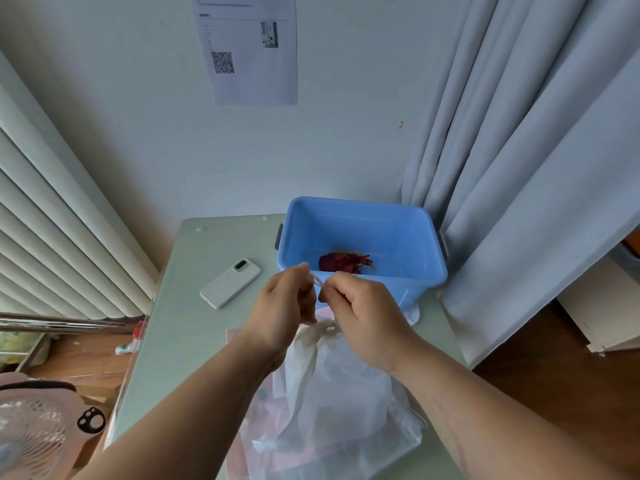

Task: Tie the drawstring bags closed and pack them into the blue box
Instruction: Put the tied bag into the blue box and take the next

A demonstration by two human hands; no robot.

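A sheer white drawstring bag [332, 393] hangs above the table with its mouth gathered tight just below my hands. My left hand [284, 306] and my right hand [363, 313] are raised close together, each pinching the white drawstring [318, 283] stretched between them. Behind them stands the blue box [408, 233], which holds a dark red drawstring bag [343, 263] on its floor. Under the white bag lie more pale pink and clear bags [263, 410], partly hidden.
A white phone [230, 283] lies on the pale green table [194, 341] left of the box. Grey curtains [536, 168] hang at the right, a radiator at the left, a small fan [31, 434] at the lower left.
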